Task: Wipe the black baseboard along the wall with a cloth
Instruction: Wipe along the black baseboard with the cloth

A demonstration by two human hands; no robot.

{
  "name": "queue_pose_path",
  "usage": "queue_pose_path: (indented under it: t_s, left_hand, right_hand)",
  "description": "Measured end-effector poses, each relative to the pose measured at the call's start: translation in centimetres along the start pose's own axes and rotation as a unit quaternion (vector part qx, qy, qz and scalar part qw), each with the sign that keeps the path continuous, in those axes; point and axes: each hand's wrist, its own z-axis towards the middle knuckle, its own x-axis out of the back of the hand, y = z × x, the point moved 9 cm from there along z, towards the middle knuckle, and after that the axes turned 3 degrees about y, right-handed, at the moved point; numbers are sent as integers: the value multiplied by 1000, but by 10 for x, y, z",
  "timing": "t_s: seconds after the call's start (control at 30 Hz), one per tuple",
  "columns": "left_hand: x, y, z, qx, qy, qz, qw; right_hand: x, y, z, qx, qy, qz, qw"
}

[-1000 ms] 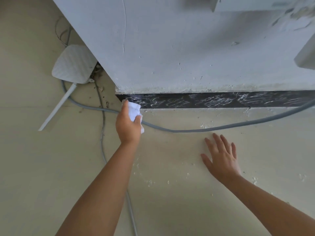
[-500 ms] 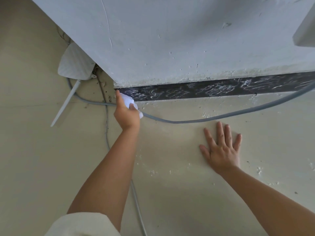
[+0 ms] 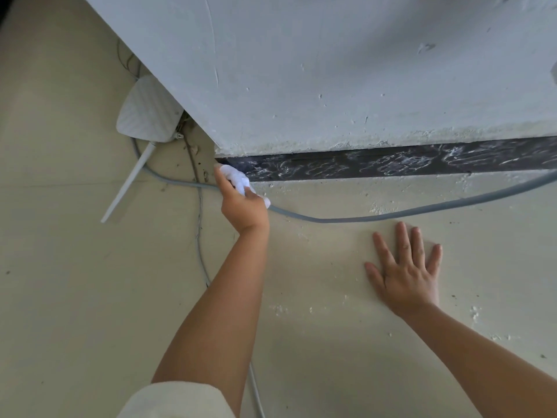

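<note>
A black baseboard (image 3: 391,164) streaked with white marks runs along the foot of the grey-white wall, from the wall's corner to the right edge of the view. My left hand (image 3: 242,205) grips a crumpled white cloth (image 3: 236,178) and presses it against the baseboard's left end, at the corner. My right hand (image 3: 405,270) lies flat on the floor with its fingers spread, well right of the cloth and in front of the baseboard.
A grey cable (image 3: 376,217) curves across the beige floor in front of the baseboard and passes under my left hand. A white router (image 3: 147,117) with a long antenna (image 3: 128,184) lies left of the wall corner. A thinner cable (image 3: 199,236) runs down the floor.
My left hand has slid the cloth a little left, to the baseboard's end at the corner. The camera has moved closer and tilted. My right hand stays flat on the floor.
</note>
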Motion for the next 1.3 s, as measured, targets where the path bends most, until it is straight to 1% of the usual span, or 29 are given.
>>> queue_pose_path:
  t_s: [0.07, 0.13, 0.17, 0.23, 0.3, 0.33, 0.4, 0.47, 0.5, 0.57, 0.63, 0.7, 0.77, 0.83, 0.9, 0.97, 1.03, 1.13, 1.17, 1.2, 1.3]
  left_hand:
    - [-4, 1, 5, 14, -11, -12, 1000]
    - [-12, 8, -5, 1, -38, -21, 999]
    - [-15, 14, -14, -21, -53, -24, 998]
    - [-22, 30, -36, -101, -89, -21, 991]
    - [-38, 40, -57, -186, -149, 17, 971]
    - [-46, 43, -64, -211, -172, 38, 961]
    - [-54, 43, -71, -222, -191, 61, 954]
    - [-55, 37, -71, -207, -195, 62, 957]
    - [-49, 32, -64, -177, -174, 44, 968]
    - [-30, 18, -41, -102, -107, 17, 989]
    - [-17, 7, -18, -68, -65, 35, 995]
    - [-12, -5, 1, -25, -49, 36, 998]
    - [-11, -14, 10, 20, -56, 18, 998]
    - [-17, -15, 10, 32, -72, 19, 997]
    - [-24, -14, 2, 26, -93, 40, 995]
    - [-37, -10, -13, 10, -123, 43, 992]
    - [-50, -5, -31, -3, -161, 19, 987]
    - [-69, 1, -57, -47, -229, 32, 972]
    - [-70, 0, -62, -53, -233, 35, 970]
    - [-68, -2, -62, -46, -218, 30, 974]
    - [-40, -13, -37, 18, -103, 27, 994]
  right_hand:
    - [0, 0, 1, -2, 3, -3, 1000]
    - [0, 0, 0, -3, 5, -8, 1000]
    - [0, 0, 0, -2, 6, -9, 1000]
    - [0, 1, 0, -3, 9, -12, 1000]
    - [0, 1, 0, -1, 12, -13, 1000]
    - [0, 1, 0, -1, 15, -11, 1000]
    - [0, 1, 0, 1, 18, -11, 1000]
    - [0, 1, 0, -1, 20, -13, 1000]
    - [0, 2, 1, -3, 21, -13, 1000]
    - [0, 2, 1, -4, 20, -11, 1000]
    - [0, 2, 1, -1, 19, -8, 1000]
    - [0, 2, 1, 2, 20, -8, 1000]
    - [0, 2, 1, 2, 25, -6, 1000]
    - [0, 3, 2, 2, 26, -5, 1000]
    - [0, 2, 2, 5, 28, -3, 1000]
    - [0, 3, 2, 4, 32, 6, 999]
    - [0, 4, 2, 6, 33, 9, 999]
    - [-2, 4, 3, 9, 34, 14, 999]
    - [-2, 4, 3, 10, 36, 15, 999]
    - [-2, 4, 3, 11, 38, 16, 999]
    - [-1, 4, 3, 14, 39, 21, 999]
